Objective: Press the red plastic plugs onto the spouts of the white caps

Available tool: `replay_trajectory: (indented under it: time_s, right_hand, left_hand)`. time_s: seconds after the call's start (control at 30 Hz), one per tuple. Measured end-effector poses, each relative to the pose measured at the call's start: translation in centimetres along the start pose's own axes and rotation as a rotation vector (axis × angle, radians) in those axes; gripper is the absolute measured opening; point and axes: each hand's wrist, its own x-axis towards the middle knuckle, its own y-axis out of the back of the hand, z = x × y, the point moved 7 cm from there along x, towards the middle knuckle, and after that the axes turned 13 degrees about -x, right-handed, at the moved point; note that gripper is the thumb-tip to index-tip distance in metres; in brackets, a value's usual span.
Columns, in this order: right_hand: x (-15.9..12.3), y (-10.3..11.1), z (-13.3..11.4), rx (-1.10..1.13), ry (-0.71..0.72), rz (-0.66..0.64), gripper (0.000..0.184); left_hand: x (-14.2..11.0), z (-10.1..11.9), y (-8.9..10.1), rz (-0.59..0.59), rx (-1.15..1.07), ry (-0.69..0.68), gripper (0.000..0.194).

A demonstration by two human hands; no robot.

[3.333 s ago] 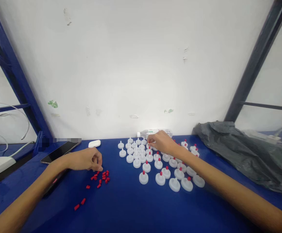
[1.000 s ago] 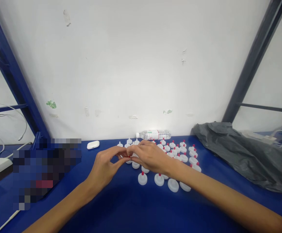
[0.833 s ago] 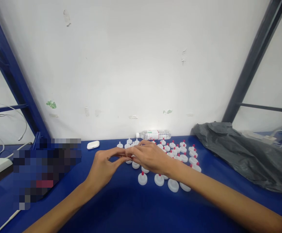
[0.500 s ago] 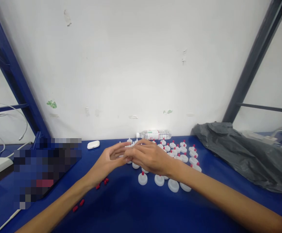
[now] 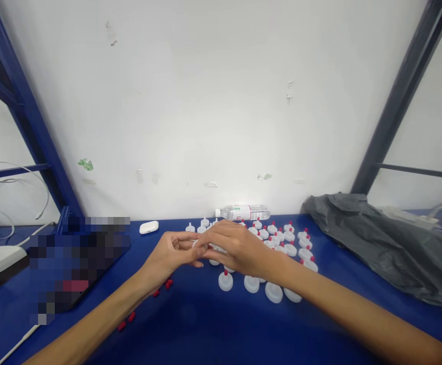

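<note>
The person's two hands meet over the blue table (image 5: pixel 205 329), fingertips touching. The left hand (image 5: pixel 175 251) is curled, thumb and fingers bent inward; the right hand (image 5: pixel 239 247) arches palm down against it. A bit of white and a speck of red show about their fingertips, but from here I can't tell what either one grips. Around and beneath the right hand stand translucent white nozzle caps (image 5: pixel 226 282), many with red tips, a few bare ones at the back left. Loose red tips (image 5: pixel 131 317) lie beside the left forearm. A clear plastic bottle (image 5: pixel 243 212) lies along the wall (image 5: pixel 213 101), behind the caps.
</note>
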Motion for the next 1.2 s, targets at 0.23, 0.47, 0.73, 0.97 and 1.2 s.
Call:
replay_trajectory:
  time_s: [0.23,0.47,0.73,0.97,1.2]
  right_hand:
    - [3.7,0.3,5.5,0.006,-0.246,-0.27,0.01]
    - [-0.4,-2.7,14.6,-0.148,-0.561,-0.55,0.006]
    - [-4.2,-7.1,16.1,-0.159,-0.618,-0.823,0.024]
    - [-3.4,-5.9,16.1,-0.065,-0.598,-0.733,0.022]
    - [-3.3,-6.9,14.3,0.176,-0.521,-0.803,0.021]
  left_hand:
    - [0.4,2.3,2.0,0.018,0.154,-0.05,0.057]
    - [0.4,3.6,5.1,0.034,0.999,-0.058,0.031]
    - [0.5,0.6,7.4,-0.132,1.02,0.16,0.023]
    - [-0.1,-0.1,7.5,-0.237,0.929,0.288,0.026]
    - [-0.2,-0.4,7.3,-0.276,0.89,0.318,0.025]
